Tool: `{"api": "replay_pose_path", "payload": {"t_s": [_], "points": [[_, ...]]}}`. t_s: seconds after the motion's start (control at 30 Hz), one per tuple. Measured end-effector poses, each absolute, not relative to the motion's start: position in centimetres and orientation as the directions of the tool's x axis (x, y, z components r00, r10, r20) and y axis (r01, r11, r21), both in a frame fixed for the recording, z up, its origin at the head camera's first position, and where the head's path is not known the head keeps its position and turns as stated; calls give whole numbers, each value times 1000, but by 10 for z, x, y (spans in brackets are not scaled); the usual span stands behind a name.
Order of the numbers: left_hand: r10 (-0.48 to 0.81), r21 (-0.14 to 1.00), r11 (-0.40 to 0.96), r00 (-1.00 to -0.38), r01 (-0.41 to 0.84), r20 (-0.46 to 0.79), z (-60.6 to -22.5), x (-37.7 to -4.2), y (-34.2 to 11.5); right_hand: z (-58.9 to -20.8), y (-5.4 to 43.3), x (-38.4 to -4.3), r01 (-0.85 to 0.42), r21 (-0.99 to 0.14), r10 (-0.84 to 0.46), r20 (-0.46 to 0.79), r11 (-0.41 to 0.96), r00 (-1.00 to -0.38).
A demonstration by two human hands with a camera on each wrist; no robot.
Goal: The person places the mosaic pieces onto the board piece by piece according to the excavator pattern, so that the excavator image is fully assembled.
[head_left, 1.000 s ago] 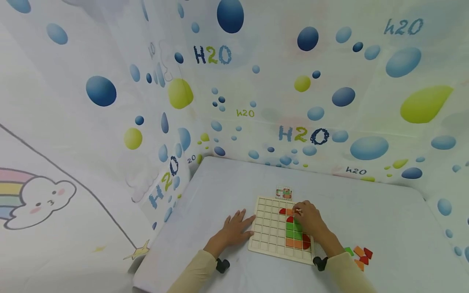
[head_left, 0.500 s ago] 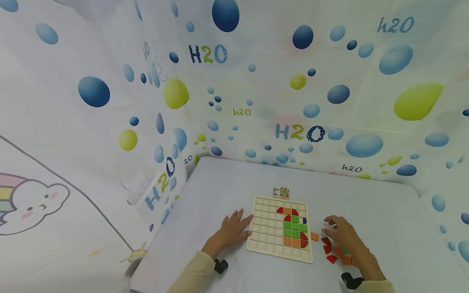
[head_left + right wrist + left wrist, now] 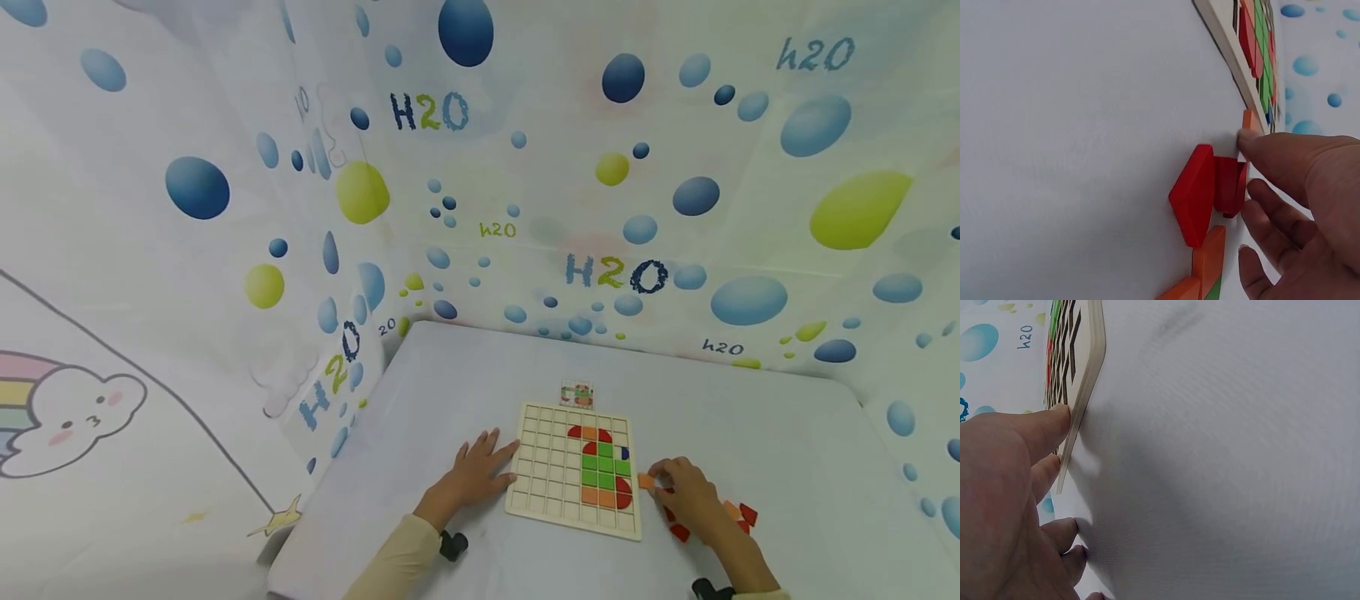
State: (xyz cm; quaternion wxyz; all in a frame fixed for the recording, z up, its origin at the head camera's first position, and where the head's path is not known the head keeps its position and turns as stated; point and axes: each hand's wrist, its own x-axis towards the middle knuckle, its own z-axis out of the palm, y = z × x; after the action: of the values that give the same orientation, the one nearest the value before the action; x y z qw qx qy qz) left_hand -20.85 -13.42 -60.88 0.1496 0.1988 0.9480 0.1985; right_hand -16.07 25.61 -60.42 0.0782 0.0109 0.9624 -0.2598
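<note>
A square wooden grid board (image 3: 537, 467) lies on the table, with red, green and orange tiles in the cells of its right half. My left hand (image 3: 474, 473) rests at the board's left edge, fingers spread; in the left wrist view its thumb (image 3: 1054, 425) touches the rim. Just off the board's right edge, my right hand (image 3: 686, 498) has its thumb and a finger at an orange tile (image 3: 645, 481), pinching it. The right wrist view shows the thumb (image 3: 1266, 147) against that orange tile (image 3: 1249, 120), its far side hidden. A red tile (image 3: 1194, 197) lies near the fingers.
Several loose tiles lie under and beyond the right hand, among them red (image 3: 747, 512) and orange (image 3: 731, 509) ones. A small pattern card (image 3: 577, 394) lies behind the board. A dark blue mark (image 3: 624, 453) shows in a right-hand cell. Printed sheets (image 3: 525, 183) stand behind the table.
My right hand has left the board, moved right over the loose tiles, then come back left to the orange tile. A red quarter-round tile now shows in the upper row. My left hand stays put.
</note>
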Motion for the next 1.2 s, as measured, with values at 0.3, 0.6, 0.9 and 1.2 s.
{"api": "replay_pose_path", "payload": {"t_s": [0.3,0.6,0.9,1.2], "points": [[434,427,847,-876,316,-212,-608,-209,-132,-616,257,-164,56,-606,-36,-138,794,-990],[423,422,854,-879,304,-222,-603,-208,-132,-618,253,-167,27,-614,-49,-106,789,-993],[420,422,856,-879,299,-227,-604,-207,-132,-615,253,-170,30,-621,-48,-108,783,-993],[425,420,854,-877,306,-226,-604,-208,-132,-609,258,-171,73,-628,-22,-141,775,-990]]}}
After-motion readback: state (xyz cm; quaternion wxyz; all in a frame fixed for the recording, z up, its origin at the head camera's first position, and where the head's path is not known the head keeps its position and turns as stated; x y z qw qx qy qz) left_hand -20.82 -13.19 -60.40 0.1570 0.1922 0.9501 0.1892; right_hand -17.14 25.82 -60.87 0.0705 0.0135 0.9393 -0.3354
